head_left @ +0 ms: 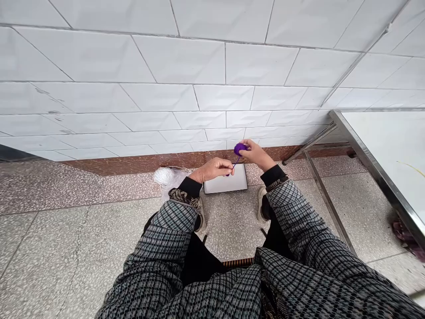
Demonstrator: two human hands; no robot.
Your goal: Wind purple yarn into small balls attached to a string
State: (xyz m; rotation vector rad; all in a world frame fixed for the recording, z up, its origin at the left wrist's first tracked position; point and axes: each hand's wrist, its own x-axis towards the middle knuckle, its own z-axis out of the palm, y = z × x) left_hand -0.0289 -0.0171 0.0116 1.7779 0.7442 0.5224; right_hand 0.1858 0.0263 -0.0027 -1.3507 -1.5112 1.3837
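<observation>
My right hand [256, 154] is closed round a small purple ball of yarn [239, 148], held up in front of me. A purple strand [235, 165] runs from the ball down to my left hand [215, 169], which pinches it between closed fingers. Both arms wear a grey checked jacket. Below the hands a white flat box [226, 180] lies on the floor between my shoes.
A white ball of yarn in a clear bag [166, 177] lies on the speckled floor left of the box. A metal-framed table [375, 161] stands at the right. A white tiled wall [199, 79] rises just ahead.
</observation>
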